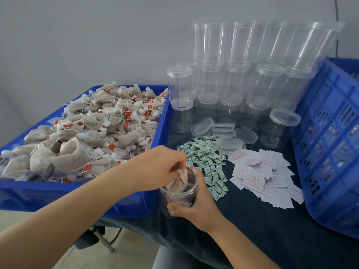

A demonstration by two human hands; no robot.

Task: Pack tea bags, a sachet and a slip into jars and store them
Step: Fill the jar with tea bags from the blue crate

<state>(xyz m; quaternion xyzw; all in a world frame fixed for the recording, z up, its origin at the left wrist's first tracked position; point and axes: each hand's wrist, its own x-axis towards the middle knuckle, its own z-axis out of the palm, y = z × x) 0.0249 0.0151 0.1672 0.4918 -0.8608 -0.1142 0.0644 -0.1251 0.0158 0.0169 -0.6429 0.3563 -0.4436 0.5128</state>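
jar (179,193) gripped, fingers (179,167) pinching tea bag (179,182)

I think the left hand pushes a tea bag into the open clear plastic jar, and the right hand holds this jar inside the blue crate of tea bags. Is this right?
Not quite. In the head view the right hand holds the open clear plastic jar outside the blue crate of tea bags, over the dark cloth-covered table. The left hand does push a tea bag into it.
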